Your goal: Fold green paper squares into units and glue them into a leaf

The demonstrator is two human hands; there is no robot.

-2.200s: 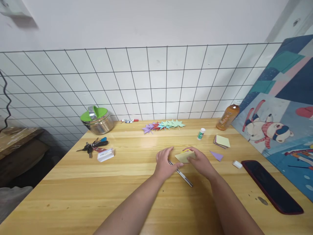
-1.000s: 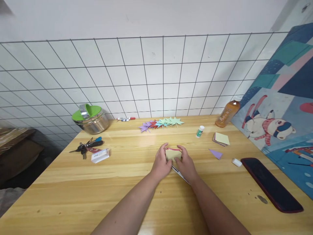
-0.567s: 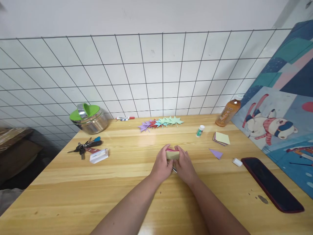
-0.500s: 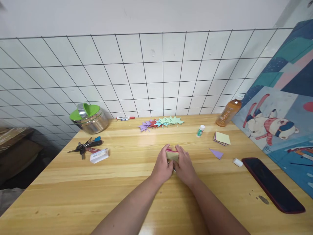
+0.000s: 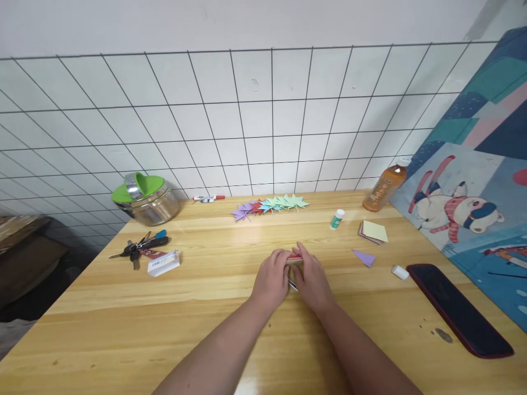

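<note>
Both of my hands meet over the middle of the wooden table. A small stack of coloured paper [image 5: 295, 260], with pink and tan edges showing, is gripped between them. My left hand [image 5: 272, 274] closes on the stack's left side, fingers bent over it. On the right side, my right hand [image 5: 312, 280] holds it with the thumb at the near edge and the fingers at the far edge. Under the hands, a thin dark and silver object [image 5: 292, 285] pokes out; its kind is mostly hidden.
Folded paper leaves [image 5: 269, 206] lie in a row by the wall. A glue stick [image 5: 337, 219], square paper stack [image 5: 373, 231], purple paper triangle [image 5: 364, 258], eraser [image 5: 399, 272], phone [image 5: 459, 312] and bottle [image 5: 385, 188] stand right. Left are a pot [image 5: 154, 203], keys [image 5: 138, 248], white box [image 5: 163, 264] and marker [image 5: 209, 198].
The paper stack has tipped, so its flat tan face shows less and its layered edge more. My left fingers have curled further over it. The view has shifted slightly.
</note>
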